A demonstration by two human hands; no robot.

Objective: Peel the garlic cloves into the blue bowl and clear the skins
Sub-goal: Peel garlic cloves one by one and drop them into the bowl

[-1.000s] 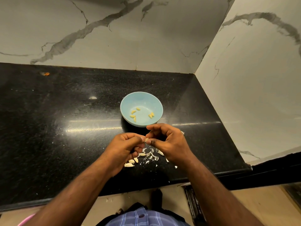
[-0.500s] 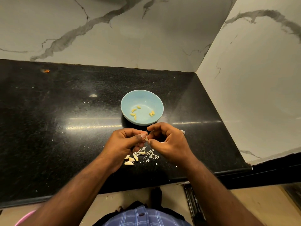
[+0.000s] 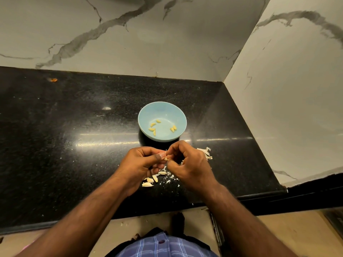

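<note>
Head view: both hands meet over the black counter (image 3: 55,145) near its front edge — left hand (image 3: 143,162) and right hand (image 3: 189,164) each pinch one garlic clove (image 3: 165,158) between curled fingertips. Just behind them sits the blue bowl (image 3: 162,110) with peeled cloves (image 3: 154,127). Unpeeled cloves (image 3: 148,182) and skins (image 3: 206,153) lie beneath — and right of — the hands.

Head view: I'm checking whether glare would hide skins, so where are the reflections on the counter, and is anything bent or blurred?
Head view: a bright streak of glare crosses the black counter beside the blue bowl; the wall edges bow from the wide lens; hands and cloves look sharp.
</note>
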